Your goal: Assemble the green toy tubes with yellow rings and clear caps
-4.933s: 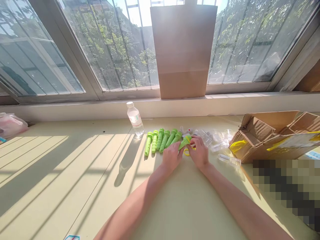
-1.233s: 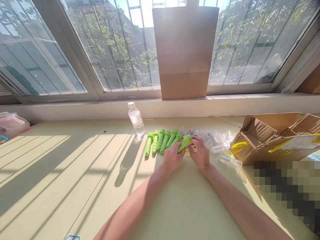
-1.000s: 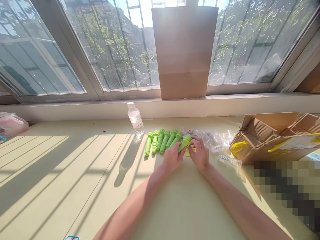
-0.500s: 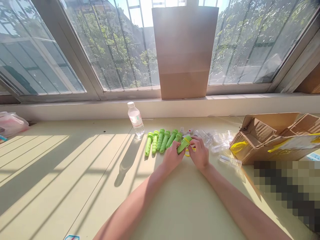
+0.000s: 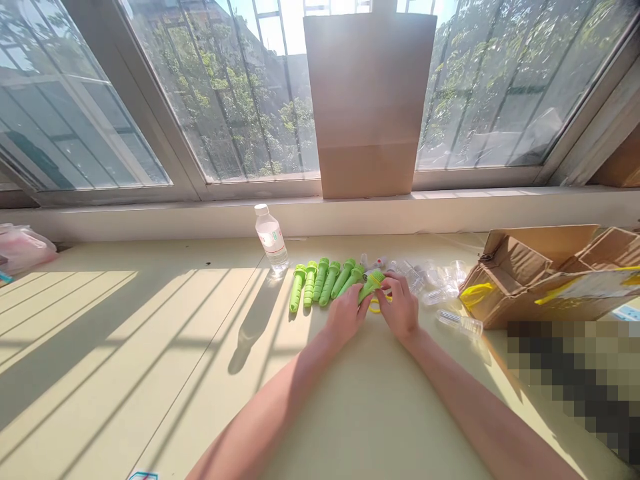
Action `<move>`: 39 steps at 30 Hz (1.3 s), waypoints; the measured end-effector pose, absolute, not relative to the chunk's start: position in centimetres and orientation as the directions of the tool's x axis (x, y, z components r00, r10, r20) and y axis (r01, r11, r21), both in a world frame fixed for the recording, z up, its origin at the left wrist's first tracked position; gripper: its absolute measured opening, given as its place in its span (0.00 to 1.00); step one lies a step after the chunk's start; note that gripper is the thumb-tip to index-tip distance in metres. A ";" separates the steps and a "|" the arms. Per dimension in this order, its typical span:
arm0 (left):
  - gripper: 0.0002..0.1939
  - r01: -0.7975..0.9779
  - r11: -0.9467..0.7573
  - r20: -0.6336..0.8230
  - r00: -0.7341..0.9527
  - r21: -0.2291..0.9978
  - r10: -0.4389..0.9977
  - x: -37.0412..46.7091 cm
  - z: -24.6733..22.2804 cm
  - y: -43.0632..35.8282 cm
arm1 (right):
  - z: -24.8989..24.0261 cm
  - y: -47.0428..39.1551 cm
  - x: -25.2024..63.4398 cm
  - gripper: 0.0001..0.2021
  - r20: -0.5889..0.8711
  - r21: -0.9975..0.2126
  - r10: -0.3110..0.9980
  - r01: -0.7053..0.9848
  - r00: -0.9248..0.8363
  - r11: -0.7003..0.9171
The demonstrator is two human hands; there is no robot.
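Note:
A green plastic spike with a threaded, ringed top is held tilted between my two hands. My left hand is closed around its lower part and hides the tip. The fingertips of my right hand pinch it near the threaded end. Just left of my hands, several more green spikes lie side by side on the table. Part of a yellow ring shows beneath my hands. Beyond my right hand lie several clear plastic tubes.
On the left stands a water bottle. An open cardboard box sits at the right, with a clear tube lying before it. A cardboard sheet leans on the window. A pink plastic bag is far left.
The held spike has turned slightly, its threaded top now pointing a little more upward. My left fingers cover more of its lower part. My right hand is almost still.

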State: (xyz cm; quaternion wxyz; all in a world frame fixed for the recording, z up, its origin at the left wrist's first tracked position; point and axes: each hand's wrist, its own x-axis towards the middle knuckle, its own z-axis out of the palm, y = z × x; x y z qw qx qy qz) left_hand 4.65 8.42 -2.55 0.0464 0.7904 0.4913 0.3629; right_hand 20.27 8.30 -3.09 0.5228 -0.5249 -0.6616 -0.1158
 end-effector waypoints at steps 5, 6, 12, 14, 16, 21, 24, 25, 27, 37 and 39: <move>0.13 0.756 -0.447 0.501 0.184 0.477 0.846 4.7 -2.9 8.6 | -2.9 8.3 20.1 0.10 0.840 -0.368 0.533 0.824 0.097 0.431; 0.12 0.764 -0.440 0.504 0.177 0.471 0.845 4.7 -2.9 8.7 | -2.9 8.3 20.1 0.10 0.844 -0.365 0.528 0.825 0.097 0.432; 0.12 0.797 -0.471 0.584 0.190 0.378 0.789 4.7 -3.1 8.7 | -3.0 8.4 20.2 0.09 0.834 -0.365 0.543 0.833 0.093 0.417; 0.13 0.799 -0.486 0.589 0.212 0.356 0.780 4.7 -3.1 8.7 | -3.1 8.5 20.3 0.09 0.825 -0.369 0.556 0.837 0.096 0.404; 0.14 0.794 -0.495 0.577 0.231 0.354 0.783 4.6 -3.1 8.7 | -3.1 8.5 20.4 0.09 0.820 -0.373 0.564 0.840 0.098 0.395; 0.16 0.754 -0.487 0.546 0.206 0.440 0.812 4.6 -2.8 8.6 | -3.1 8.5 20.4 0.08 0.814 -0.374 0.575 0.834 0.085 0.407; 0.17 0.730 -0.441 0.502 0.156 0.521 0.851 4.6 -2.6 8.4 | -3.2 8.5 20.5 0.07 0.813 -0.358 0.578 0.840 0.066 0.408; 0.16 0.724 -0.429 0.487 0.146 0.540 0.861 4.6 -2.5 8.4 | -3.2 8.5 20.5 0.07 0.815 -0.353 0.576 0.840 0.060 0.412; 0.14 0.722 -0.419 0.476 0.140 0.551 0.868 4.6 -2.5 8.4 | -3.2 8.5 20.5 0.08 0.823 -0.342 0.566 0.838 0.048 0.426; 0.15 0.759 -0.519 0.540 0.267 0.392 0.798 4.6 -2.5 8.4 | -3.3 8.5 20.3 0.06 0.808 -0.370 0.585 0.833 0.070 0.411; 0.15 0.741 -0.518 0.533 0.257 0.426 0.806 4.6 -2.4 8.4 | -3.3 8.5 20.3 0.06 0.804 -0.376 0.590 0.831 0.073 0.409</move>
